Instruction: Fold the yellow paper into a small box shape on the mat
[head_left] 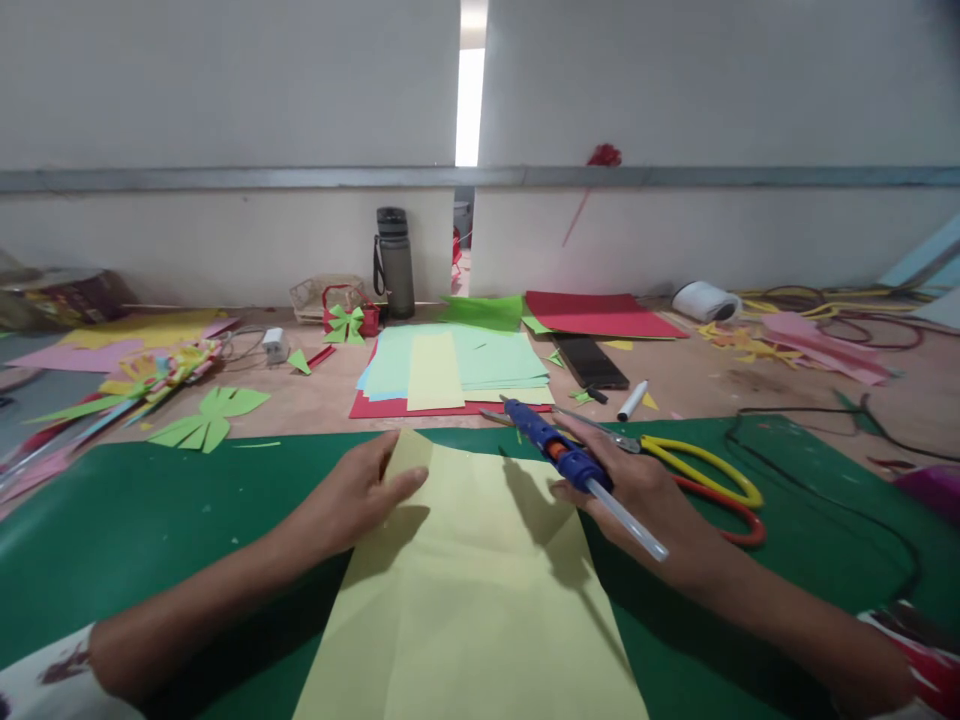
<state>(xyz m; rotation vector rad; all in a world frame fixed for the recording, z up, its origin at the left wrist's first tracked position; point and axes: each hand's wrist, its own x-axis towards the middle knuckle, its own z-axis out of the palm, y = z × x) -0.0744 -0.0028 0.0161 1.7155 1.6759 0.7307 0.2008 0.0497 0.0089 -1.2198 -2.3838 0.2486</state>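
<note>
A large sheet of pale yellow paper [480,600] with fold lines lies in front of me, reaching past the bottom of the view. My left hand [375,490] pinches its far left corner, thumb on top. In my right hand [637,480] is a blue glue gun [559,445], its nozzle pointing away to the upper left and a clear glue stick [628,520] jutting from its back. The gun is above the sheet's far right corner and casts a shadow on it. Beside my right hand lie scissors [705,470] with yellow and red handles, their blades partly hidden.
A green mat [187,520] covers the near table. Beyond it are stacked coloured papers [382,360], a black phone [589,360], a white marker [634,400] and a dark bottle [395,265]. Green paper cutouts [214,415] lie left. A black cord [825,490] runs along the right.
</note>
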